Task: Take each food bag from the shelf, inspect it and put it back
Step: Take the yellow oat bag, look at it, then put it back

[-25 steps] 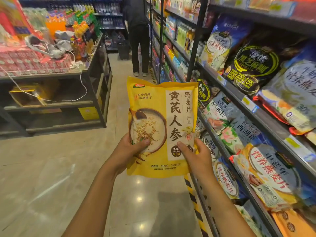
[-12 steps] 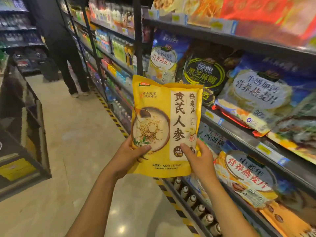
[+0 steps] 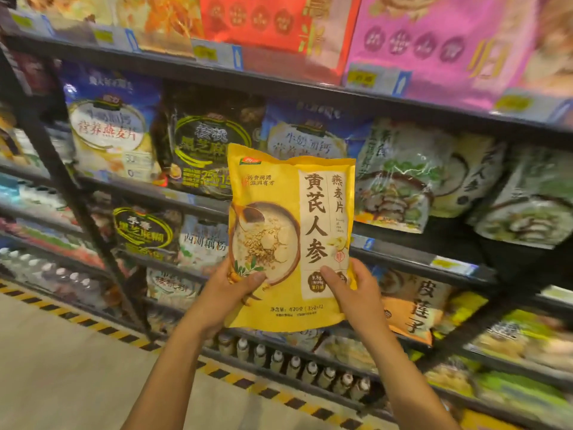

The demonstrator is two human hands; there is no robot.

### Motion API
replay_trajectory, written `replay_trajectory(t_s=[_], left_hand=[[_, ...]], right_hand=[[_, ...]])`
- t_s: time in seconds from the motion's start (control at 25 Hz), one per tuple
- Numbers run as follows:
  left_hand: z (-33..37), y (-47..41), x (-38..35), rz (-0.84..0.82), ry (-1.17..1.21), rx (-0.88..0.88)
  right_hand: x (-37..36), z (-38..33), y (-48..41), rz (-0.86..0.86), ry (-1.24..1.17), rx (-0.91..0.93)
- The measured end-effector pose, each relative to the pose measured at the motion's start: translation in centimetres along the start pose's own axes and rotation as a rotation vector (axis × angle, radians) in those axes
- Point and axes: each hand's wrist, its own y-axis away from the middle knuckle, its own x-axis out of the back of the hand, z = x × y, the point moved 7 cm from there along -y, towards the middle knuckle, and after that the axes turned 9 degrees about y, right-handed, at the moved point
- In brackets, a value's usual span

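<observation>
Yellow bag (image 3: 291, 237) is held upright at frame ctr, front to cam, in front of the shelf (image 3: 418, 259). L hand (image 3: 226, 293) grasps its lower part at 7 o'clock: thumb on the front, fingers wrapped behind, hidden. R hand (image 3: 356, 293) grasps it at 5 o'clock, thumb on the label. On the shelf behind: blue bag (image 3: 108, 128) at 10 o'clock of it, black bag (image 3: 210, 141) at 11. Bottles (image 3: 294, 364) in a row at 6 o'clock, bottom level, w/ striped tape (image 3: 93, 324) on the floor (image 3: 62, 367) at 8.
</observation>
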Motion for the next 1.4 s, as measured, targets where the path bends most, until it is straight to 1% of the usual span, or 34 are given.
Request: replay_trajectory(t_s=[0.16, 0.32, 0.44, 0.52, 0.72, 0.84, 0.96, 1.04, 1.16, 1.28, 1.4], left_hand=[[-1.5, -4.1, -7.0, -0.150, -0.019, 0.017], [-2.9, -7.7, -14.1, -0.256, -0.003, 0.060], [-3.3, -10.5, -19.4, -0.307, -0.020, 0.070], [-3.0, -12.5, -22.6, -0.353, -0.049, 0.039], [-2.1, -18.2, -29.5, -0.389, -0.114, -0.018], [-2.0, -21.0, -32.8, -0.399, -0.150, -0.059], [-2.8, -23.2, -34.7, -0.336, -0.159, -0.046], [-3.6, -24.3, -35.8, -0.274, -0.187, -0.028], [-4.7, -25.5, -37.4, -0.247, -0.273, -0.042], [-6.0, -26.1, -38.2, -0.211, -0.364, -0.024], [-7.2, -26.5, -38.9, -0.197, -0.459, -0.028]], right_hand=[[7.5, 1.6, 0.1, 0.190, 0.059, -0.038], [13.9, 3.5, -0.4, 0.327, 0.082, -0.075], [18.3, 4.6, -1.9, 0.380, 0.074, -0.092], [20.9, 4.9, -3.3, 0.410, 0.069, -0.097], [27.0, 4.6, -8.1, 0.477, 0.115, -0.086], [30.2, 4.1, -10.9, 0.516, 0.226, -0.096], [32.1, 4.1, -13.1, 0.541, 0.290, -0.098], [33.0, 4.7, -14.3, 0.542, 0.292, -0.161], [34.2, 5.8, -15.5, 0.569, 0.322, -0.279], [34.7, 6.2, -15.6, 0.633, 0.339, -0.292], [34.3, 7.0, -15.3, 0.585, 0.383, -0.330]])
